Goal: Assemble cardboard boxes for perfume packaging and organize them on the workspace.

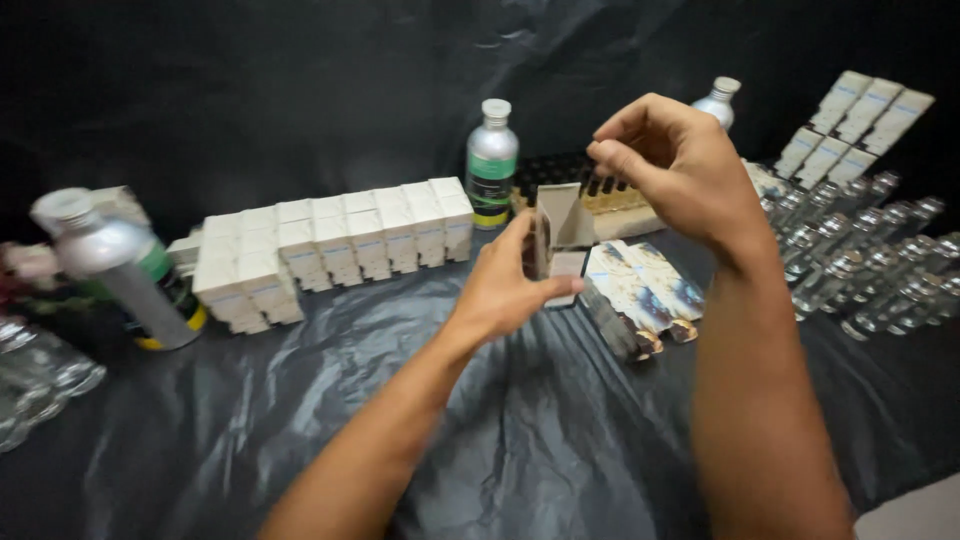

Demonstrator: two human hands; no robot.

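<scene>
My left hand (508, 290) grips a small white carton (560, 228) with its top flap open, held upright over the black sheet. My right hand (672, 165) is raised just above and to the right of the carton, fingers pinched together; whether anything is between them I cannot tell. Under the carton lie several printed flat cartons (645, 290) side by side.
A block of small white boxes (335, 245) runs across the back left. Silver bottles stand at the centre (492, 163), far left (120, 265) and behind my right hand (718, 100). Several clear glass vials (865, 265) lie at the right, more white boxes (860, 120) behind them.
</scene>
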